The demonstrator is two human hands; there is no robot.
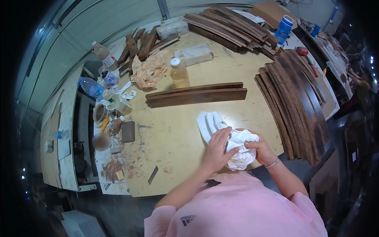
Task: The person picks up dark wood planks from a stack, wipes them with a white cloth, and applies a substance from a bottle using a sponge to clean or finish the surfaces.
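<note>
Between my two hands is a bunched white cloth, held over the near edge of the table, with one loose end spread on the tabletop to its upper left. My left hand presses on the cloth from the left, thumb across its front. From the right, my right hand grips it with bent fingers, partly hidden behind the folds. Beyond the cloth lie two dark brown wooden strips, side by side. A bottle of yellowish liquid with a white cap stands just behind them.
Stacked dark boards cover the right side, and more boards lie at the back. A crumpled stained cloth rests near a white-wrapped block. Several bottles crowd the left edge near a dark sanding block. A person is at far right.
</note>
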